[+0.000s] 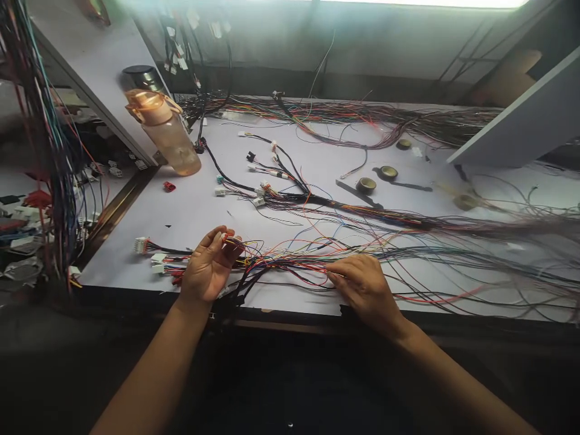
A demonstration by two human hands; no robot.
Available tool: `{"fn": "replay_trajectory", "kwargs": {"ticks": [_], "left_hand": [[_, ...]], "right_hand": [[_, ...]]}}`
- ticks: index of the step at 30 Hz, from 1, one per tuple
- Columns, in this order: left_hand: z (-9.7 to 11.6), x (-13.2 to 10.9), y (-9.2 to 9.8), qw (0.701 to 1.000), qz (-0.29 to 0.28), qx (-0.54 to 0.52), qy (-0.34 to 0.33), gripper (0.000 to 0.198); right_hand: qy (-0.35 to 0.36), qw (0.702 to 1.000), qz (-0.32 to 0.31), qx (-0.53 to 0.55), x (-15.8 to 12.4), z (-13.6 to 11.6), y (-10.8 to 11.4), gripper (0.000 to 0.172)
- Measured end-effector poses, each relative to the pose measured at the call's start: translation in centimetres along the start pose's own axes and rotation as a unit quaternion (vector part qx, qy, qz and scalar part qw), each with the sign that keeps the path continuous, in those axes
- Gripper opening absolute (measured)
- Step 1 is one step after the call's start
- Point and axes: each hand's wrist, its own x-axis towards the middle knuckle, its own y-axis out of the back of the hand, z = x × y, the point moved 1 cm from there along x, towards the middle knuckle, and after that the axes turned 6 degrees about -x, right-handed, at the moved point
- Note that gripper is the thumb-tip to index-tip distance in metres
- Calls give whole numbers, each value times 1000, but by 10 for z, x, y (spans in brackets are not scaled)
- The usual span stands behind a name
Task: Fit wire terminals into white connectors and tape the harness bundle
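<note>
Left hand (208,266), right hand (362,287) on wires (290,263); cluttered white bench (190,205)

No legible text, number or brand is showing anywhere in the frame. The orange bottle (165,136) at upper left and the tape rolls (365,184) right of centre are appearing too blurred to read. The coloured wires (290,263) at lower middle are carrying no print that can be made out.

wire bundle (290,263) on table (194,211), bottle (165,130) behind left, tape rolls (366,184) behind right
</note>
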Motion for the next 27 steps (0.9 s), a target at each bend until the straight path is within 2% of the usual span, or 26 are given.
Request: {"fn": "replay_trajectory", "kwargs": {"ticks": [6,11,14,18,22,27], "left_hand": [[0,0,-1,1000,1,-9,4,13],[1,-1,-4,1000,10,-10,12,11],[0,-2,-4,1000,12,-7,13,12],[0,-2,-1,1000,9,4,11,13],[4,-10,-6,999,-6,43,4,14],[9,-30,-18,996,26,83,1,14]], "right_hand": [[55,997,3,58,4,-15,1,11],[110,988,-30,100,10,-24,7,11],[124,989,-34,75,16,-15,10,11],[112,992,-58,-19,28,5,14,8],[138,985,-97,-37,42,1,11,22],[189,972,-130,-59,49,-24,-15,39]]}}
